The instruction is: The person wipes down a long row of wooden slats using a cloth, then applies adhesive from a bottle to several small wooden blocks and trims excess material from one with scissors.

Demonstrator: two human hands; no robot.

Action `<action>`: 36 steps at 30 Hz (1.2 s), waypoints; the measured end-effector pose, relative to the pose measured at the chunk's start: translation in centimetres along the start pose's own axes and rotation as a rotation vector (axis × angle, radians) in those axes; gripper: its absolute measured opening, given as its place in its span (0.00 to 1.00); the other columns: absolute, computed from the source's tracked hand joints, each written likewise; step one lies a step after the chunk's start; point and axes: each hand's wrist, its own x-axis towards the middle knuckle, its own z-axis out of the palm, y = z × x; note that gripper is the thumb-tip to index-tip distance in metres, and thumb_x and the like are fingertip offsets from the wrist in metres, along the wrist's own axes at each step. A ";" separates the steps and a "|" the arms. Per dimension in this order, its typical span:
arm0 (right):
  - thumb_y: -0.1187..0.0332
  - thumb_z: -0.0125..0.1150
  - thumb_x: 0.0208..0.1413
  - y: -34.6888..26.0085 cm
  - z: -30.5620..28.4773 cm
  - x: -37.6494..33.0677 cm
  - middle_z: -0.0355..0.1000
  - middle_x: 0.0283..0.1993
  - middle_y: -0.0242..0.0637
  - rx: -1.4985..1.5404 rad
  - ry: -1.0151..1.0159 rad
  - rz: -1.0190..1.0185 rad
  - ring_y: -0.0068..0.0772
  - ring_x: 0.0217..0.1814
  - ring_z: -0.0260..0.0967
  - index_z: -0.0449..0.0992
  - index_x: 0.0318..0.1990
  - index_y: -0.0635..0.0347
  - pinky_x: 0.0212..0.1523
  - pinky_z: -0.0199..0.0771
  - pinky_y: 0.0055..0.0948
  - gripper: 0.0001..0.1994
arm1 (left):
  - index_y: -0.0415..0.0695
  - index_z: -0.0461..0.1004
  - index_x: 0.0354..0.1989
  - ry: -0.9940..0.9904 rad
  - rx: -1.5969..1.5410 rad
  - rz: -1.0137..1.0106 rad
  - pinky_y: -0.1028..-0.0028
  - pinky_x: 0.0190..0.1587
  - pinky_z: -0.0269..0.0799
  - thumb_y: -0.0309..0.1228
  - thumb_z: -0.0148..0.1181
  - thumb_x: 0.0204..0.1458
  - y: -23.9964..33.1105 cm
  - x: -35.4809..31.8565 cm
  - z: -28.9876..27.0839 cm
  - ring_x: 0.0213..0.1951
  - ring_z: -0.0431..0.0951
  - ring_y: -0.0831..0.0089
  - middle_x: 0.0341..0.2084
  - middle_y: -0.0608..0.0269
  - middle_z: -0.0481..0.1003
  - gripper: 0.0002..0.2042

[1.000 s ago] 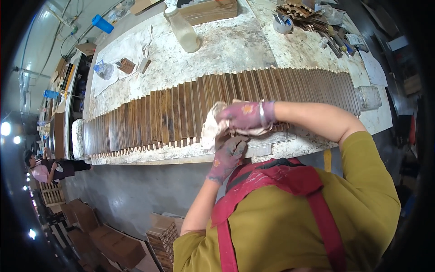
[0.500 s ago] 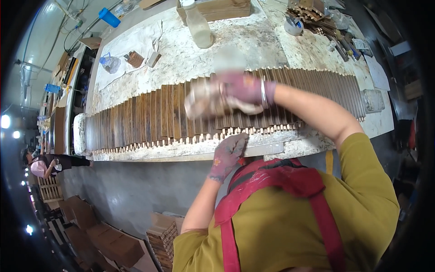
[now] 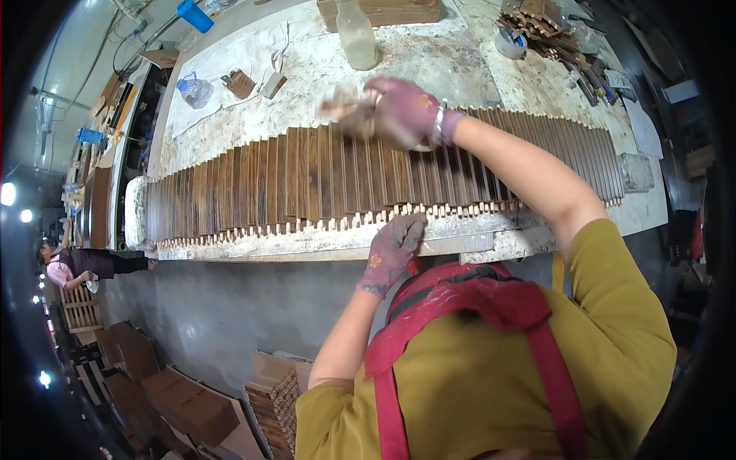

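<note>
Over at the table, I have my right hand closed around a cloth, fingers folded in with little gap between them. The cloth looks pale and brownish, crumpled, its loose end poking out leftward past the knuckles; both it and the purple glove are blurred, so I can't make out each finger. It sits over the far edge of a long row of wooden strips, and I can't tell how firmly it touches them. A shiny band rings that wrist

My left hand, gloved alike, is at the near edge, its fingers bent and close together just beside the pale pegs; whether it grips anything I can't tell

The strips are thin and dark brown, warmer toward the middle, packed side by side across the table, with light pegs jutting from their near ends. A whitish block stands by the row's left end and a grey block by its right

Farther off I see a cloudy bottle, a small tub, a clear plastic jug and a heap of wood pieces. Well away to the left, another person is beside a slatted pallet
</note>
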 end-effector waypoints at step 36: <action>0.60 0.46 0.64 -8.2 4.9 -0.1 0.74 0.34 0.38 0.440 -0.227 -0.075 0.27 0.33 0.72 0.72 0.46 0.61 0.37 0.76 0.29 0.15 | 0.43 0.75 0.46 0.285 -0.067 0.046 0.71 0.49 0.68 0.32 0.57 0.56 -3.4 -4.6 -4.1 0.43 0.75 0.64 0.38 0.57 0.76 0.11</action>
